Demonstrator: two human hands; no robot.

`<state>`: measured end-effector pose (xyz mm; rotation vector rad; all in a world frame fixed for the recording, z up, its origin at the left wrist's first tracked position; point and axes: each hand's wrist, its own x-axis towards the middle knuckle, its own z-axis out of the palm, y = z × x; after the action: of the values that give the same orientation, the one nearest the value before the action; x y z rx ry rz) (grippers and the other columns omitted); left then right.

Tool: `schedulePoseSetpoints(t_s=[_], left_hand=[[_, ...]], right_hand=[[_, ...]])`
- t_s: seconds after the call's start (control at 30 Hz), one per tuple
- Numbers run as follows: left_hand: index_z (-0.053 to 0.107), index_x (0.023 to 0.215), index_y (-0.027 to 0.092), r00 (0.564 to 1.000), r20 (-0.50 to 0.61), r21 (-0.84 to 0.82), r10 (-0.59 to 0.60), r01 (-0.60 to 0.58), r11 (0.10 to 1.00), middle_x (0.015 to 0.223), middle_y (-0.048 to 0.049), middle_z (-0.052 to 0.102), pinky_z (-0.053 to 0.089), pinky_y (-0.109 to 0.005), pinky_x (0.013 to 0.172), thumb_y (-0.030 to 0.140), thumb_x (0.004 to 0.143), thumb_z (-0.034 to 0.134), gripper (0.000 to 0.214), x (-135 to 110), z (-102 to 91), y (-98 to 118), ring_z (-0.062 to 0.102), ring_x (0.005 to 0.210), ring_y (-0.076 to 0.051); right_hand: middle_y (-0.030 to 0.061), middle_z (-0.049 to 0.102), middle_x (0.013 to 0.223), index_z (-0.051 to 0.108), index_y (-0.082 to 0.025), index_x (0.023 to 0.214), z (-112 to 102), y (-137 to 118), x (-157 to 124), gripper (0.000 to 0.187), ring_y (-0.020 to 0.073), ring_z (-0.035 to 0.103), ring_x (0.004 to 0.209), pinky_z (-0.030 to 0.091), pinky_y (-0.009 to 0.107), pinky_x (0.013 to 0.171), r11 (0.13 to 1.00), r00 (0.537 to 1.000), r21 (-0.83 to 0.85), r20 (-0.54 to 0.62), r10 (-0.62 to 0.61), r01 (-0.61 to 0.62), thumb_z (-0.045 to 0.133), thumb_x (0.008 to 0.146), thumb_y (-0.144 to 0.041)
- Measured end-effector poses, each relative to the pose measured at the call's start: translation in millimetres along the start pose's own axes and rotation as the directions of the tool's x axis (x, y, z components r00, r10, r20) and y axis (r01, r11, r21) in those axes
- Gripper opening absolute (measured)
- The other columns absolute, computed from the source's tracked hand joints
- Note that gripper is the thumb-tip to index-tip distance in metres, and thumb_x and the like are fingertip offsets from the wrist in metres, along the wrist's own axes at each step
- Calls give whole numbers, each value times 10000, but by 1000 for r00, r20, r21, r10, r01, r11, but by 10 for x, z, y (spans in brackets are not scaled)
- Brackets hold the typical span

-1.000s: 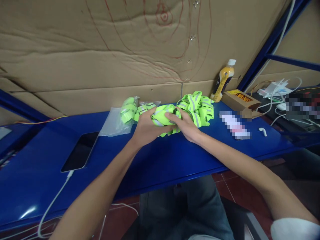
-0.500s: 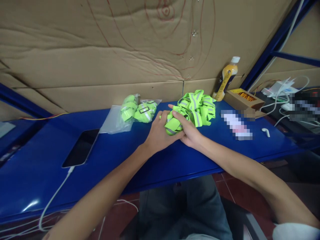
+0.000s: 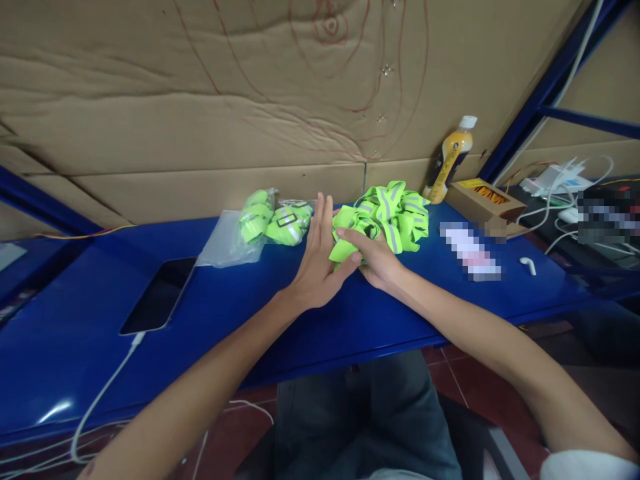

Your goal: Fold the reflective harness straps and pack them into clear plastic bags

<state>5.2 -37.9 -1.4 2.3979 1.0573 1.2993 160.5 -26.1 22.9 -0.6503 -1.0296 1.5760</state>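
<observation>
My right hand [image 3: 383, 261] is closed around a rolled neon-green reflective strap [image 3: 349, 220], its thumb over the near side. Pressed to the left of that roll is my left hand [image 3: 317, 267], with its fingers stretched straight up and its thumb reaching toward the right thumb. Just behind and to the right lies a loose heap of the same green straps [image 3: 407, 217] with grey stripes. Left of my hands, clear plastic bags hold one strap bundle [image 3: 254, 220] and another with a black buckle [image 3: 289, 225]. The roll's underside is hidden by my hands.
A phone [image 3: 159, 297] on a charging cable lies at left on the blue table [image 3: 240, 333]. An empty-looking plastic bag [image 3: 217, 243] sits by the bundles. Rightward are a juice bottle [image 3: 451, 160], an open cardboard box [image 3: 485, 200] and a white earbud [image 3: 528, 266]. Cardboard walls the back.
My left hand's fingers have gone from wrapped round the strap roll to stretched straight upward along its left side. My right hand keeps its hold on the roll.
</observation>
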Motion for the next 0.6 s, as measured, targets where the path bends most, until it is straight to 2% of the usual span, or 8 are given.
schedulePoseSetpoints(t_s=[0.1,0.23,0.3,0.37,0.43,0.5,0.53,0.6], left_hand=[[-113,1771,309,999,23,-17,47,-47,999,1868,-158,-66,144,-654,1385,732,1064,477,1013,27,-3,12,1,1735,-397],[-69,1777,310,990,52,-65,128,-125,990,1861,-191,25,271,-659,1348,739,1074,430,964,58,-70,35,235,1699,-408],[64,1778,301,982,-36,-48,186,-188,981,1822,-201,216,383,-619,1297,702,1100,393,854,103,-206,35,424,1614,-376],[338,1697,258,957,-220,101,191,-172,980,1660,-186,493,468,-565,1221,604,1130,386,665,167,-437,-18,581,1460,-330],[617,1422,177,895,-436,351,95,72,934,1408,-174,659,454,-576,1190,487,1124,442,465,219,-740,-167,608,1336,-326],[676,1274,93,786,-607,419,-116,441,794,1330,-220,655,414,-651,1171,409,1096,447,429,223,-1055,-423,543,1349,-378],[680,1264,67,736,-640,423,-220,577,699,1338,-249,646,382,-702,1168,404,1061,490,437,200,-1198,-580,534,1345,-410],[686,1197,24,677,-588,461,-442,730,505,1370,-339,608,371,-801,1093,492,951,638,531,106,-1424,-905,514,1344,-518]], right_hand=[[14,791,926,782,-223,861,17,-18,0,327,226,743,891,643,367,875,999,997,-4,-66,-38,38,987,641,-353],[-3,781,883,783,-206,843,-14,-69,28,325,183,719,803,629,313,790,996,992,7,-86,-90,91,986,603,-289],[-9,768,851,769,-209,825,-50,-86,62,331,179,709,776,625,309,755,995,991,-12,-94,-99,99,992,607,-321],[-11,756,833,746,-218,809,-90,-92,100,348,190,708,771,626,324,739,995,990,-43,-110,-93,89,991,616,-373],[-6,758,845,730,-224,809,-120,-93,126,376,206,718,788,633,344,752,995,988,-62,-130,-81,73,993,600,-393],[2,769,866,724,-225,818,-129,-89,137,401,218,727,805,639,358,759,996,987,-71,-143,-71,61,995,583,-405],[3,772,868,723,-225,819,-126,-86,136,410,221,728,807,639,360,757,995,987,-76,-143,-70,60,997,577,-412],[0,771,856,721,-225,819,-108,-76,128,432,220,725,801,631,356,749,994,988,-89,-135,-78,66,1008,560,-420]])
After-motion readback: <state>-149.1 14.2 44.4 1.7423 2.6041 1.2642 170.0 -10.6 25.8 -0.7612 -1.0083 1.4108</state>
